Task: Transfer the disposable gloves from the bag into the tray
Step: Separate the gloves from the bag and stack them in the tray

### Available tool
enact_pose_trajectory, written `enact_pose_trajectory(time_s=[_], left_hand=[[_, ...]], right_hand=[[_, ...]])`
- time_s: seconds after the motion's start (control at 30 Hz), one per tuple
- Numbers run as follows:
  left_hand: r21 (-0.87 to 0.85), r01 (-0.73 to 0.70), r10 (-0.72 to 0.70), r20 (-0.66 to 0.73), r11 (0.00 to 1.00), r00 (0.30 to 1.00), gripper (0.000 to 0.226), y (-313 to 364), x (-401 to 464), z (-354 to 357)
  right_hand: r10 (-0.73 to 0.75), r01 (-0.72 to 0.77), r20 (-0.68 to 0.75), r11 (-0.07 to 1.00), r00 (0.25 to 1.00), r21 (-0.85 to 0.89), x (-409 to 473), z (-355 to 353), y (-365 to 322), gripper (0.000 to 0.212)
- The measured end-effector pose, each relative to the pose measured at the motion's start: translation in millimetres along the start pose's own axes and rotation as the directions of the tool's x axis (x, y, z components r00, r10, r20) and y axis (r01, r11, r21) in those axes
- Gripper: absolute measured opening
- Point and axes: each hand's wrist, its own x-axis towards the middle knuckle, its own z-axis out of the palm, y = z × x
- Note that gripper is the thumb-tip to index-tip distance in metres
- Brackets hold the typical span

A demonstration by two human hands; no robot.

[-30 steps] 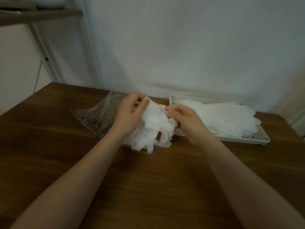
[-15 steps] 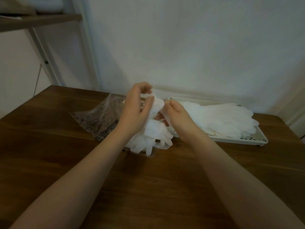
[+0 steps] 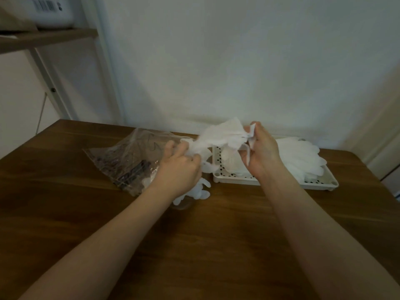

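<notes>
Shelving sits at your far left: a wooden shelf board [image 3: 47, 37] on a pale upright frame, with a white box bearing a barcode label [image 3: 50, 9] resting on it. Below and in front of you spreads the dark brown wooden table [image 3: 65, 213].

Next along, the crumpled clear plastic bag [image 3: 127, 156] lies flat on the table, left of centre, with dark print showing through it. At its near right corner, a small heap of thin white disposable gloves [image 3: 194, 191] spills out onto the wood, partly hidden under your left wrist.

Your left hand [image 3: 179, 167] hovers just above that heap, knuckles up, its fingers curled and pinching the lower end of a white glove [image 3: 218, 137] that is stretched through the air. That glove runs up and to the right, above the left edge of the tray, and your right hand [image 3: 260, 153] grips its other end, fingers and thumb closed round the bunched material at the top of your fist. Both hands therefore hold the same raised glove, one at each end.

Behind and to the right of your right hand stands the shallow white rectangular plastic tray with a perforated floor [image 3: 236, 180], touching the table. A flat pile of white gloves [image 3: 303, 156] already fills its right-hand part, fingers pointing right, some overhanging the far rim.
</notes>
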Motion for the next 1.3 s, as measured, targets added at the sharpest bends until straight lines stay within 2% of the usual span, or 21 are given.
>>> enact_pose_trajectory(time_s=[0.07, 0.13, 0.2, 0.23, 0.3, 0.37, 0.4, 0.47, 0.53, 0.6, 0.67, 0.73, 0.77, 0.83, 0.9, 0.97, 1.0, 1.07, 1.17, 1.23, 1.3], left_hand=[[-0.029, 0.17, -0.162, 0.181, 0.985, 0.97, 0.028, -4, 4, 0], [-0.025, 0.299, -0.272, 0.347, 0.954, 0.897, 0.032, -11, 8, 2], [-0.023, 0.373, -0.324, 0.444, 0.928, 0.835, 0.036, -15, 12, 0], [-0.016, 0.382, -0.339, 0.427, 0.924, 0.838, 0.036, -14, 14, -4], [-0.06, 0.366, -0.344, 0.23, 0.929, 0.911, 0.038, -7, 16, -15], [-0.352, 0.282, -0.306, -0.014, 0.892, 0.952, 0.038, 5, 22, -29], [-0.552, 0.192, -0.263, -0.051, 0.811, 0.963, 0.039, 12, 26, -35], [-0.855, 0.094, -0.128, 0.033, 0.511, 0.991, 0.043, 26, 34, -44], [-0.945, 0.134, 0.009, 0.144, 0.3, 0.99, 0.036, 35, 37, -48], [-0.951, 0.192, 0.075, 0.216, 0.242, 0.974, 0.022, 37, 38, -43], [-0.946, 0.218, 0.085, 0.244, 0.24, 0.966, 0.025, 35, 35, -37], [-0.94, 0.242, 0.054, 0.262, 0.239, 0.964, 0.024, 31, 32, -36], [-0.944, 0.255, 0.023, 0.265, 0.211, 0.964, 0.023, 29, 31, -38], [-0.959, 0.272, -0.059, 0.268, 0.083, 0.962, 0.018, 26, 33, -47], [-0.967, 0.251, -0.12, 0.253, -0.031, 0.96, 0.009, 25, 37, -57], [-0.973, 0.208, -0.155, 0.222, -0.101, 0.963, 0.011, 28, 43, -68], [-0.977, 0.182, -0.167, 0.199, -0.115, 0.966, 0.014, 29, 45, -71], [-0.986, 0.132, -0.173, 0.148, -0.099, 0.974, 0.016, 34, 49, -80], [-0.995, 0.087, -0.157, 0.094, -0.053, 0.983, 0.014, 41, 52, -93], [-0.997, 0.067, -0.15, 0.072, -0.035, 0.986, 0.014, 43, 54, -98], [-0.998, 0.06, -0.148, 0.061, -0.005, 0.987, 0.014, 44, 54, -103]], right_hand=[[0.082, -0.085, 0.021, 0.986, 0.996, 0.144, 1, -9, -7, 0.031], [0.124, -0.136, 0.081, 0.978, 0.989, 0.158, 1, -17, -11, 0.035], [0.149, -0.168, 0.149, 0.978, 0.978, 0.124, 1, -25, -12, 0.035], [0.161, -0.182, 0.175, 0.977, 0.971, 0.11, -2, -26, -13, 0.032], [0.165, -0.186, 0.218, 0.98, 0.962, 0.077, -9, -26, -17, 0.025], [0.131, -0.148, 0.242, 0.988, 0.961, 0.052, -14, -26, -21, 0.02], [0.109, -0.124, 0.262, 0.991, 0.959, 0.045, -15, -27, -23, 0.018], [0.093, -0.106, 0.361, 0.994, 0.928, 0.015, -17, -29, -28, 0.033], [0.097, -0.099, 0.459, 0.995, 0.883, -0.018, -17, -32, -33, 0.043], [0.082, -0.084, 0.466, 0.996, 0.881, -0.016, -17, -39, -40, 0.049], [0.064, -0.073, 0.448, 0.997, 0.892, 0.003, -16, -48, -49, 0.053], [0.048, -0.064, 0.427, 0.998, 0.903, 0.023, -15, -60, -58, 0.039], [0.047, -0.042, 0.389, 0.999, 0.92, -0.021, -15, -64, -61, 0.027], [0.01, 0.067, 0.246, 0.951, 0.969, -0.303, -16, -72, -67, 0.01], [-0.029, 0.148, 0.19, 0.747, 0.981, -0.648, -15, -79, -69, 0.016], [-0.02, 0.178, 0.193, 0.49, 0.981, -0.854, -20, -81, -70, 0.015], [-0.004, 0.198, 0.215, 0.409, 0.977, -0.891, -22, -80, -68, 0.012], [0.006, 0.286, 0.31, 0.371, 0.951, -0.883, -27, -75, -66, 0.029], [0.068, 0.423, 0.499, 0.442, 0.864, -0.791, -32, -58, -63, 0.049], [0.141, 0.438, 0.573, 0.507, 0.807, -0.742, -35, -48, -62, 0.043], [0.17, 0.427, 0.591, 0.541, 0.789, -0.725, -38, -42, -64, 0.037]])
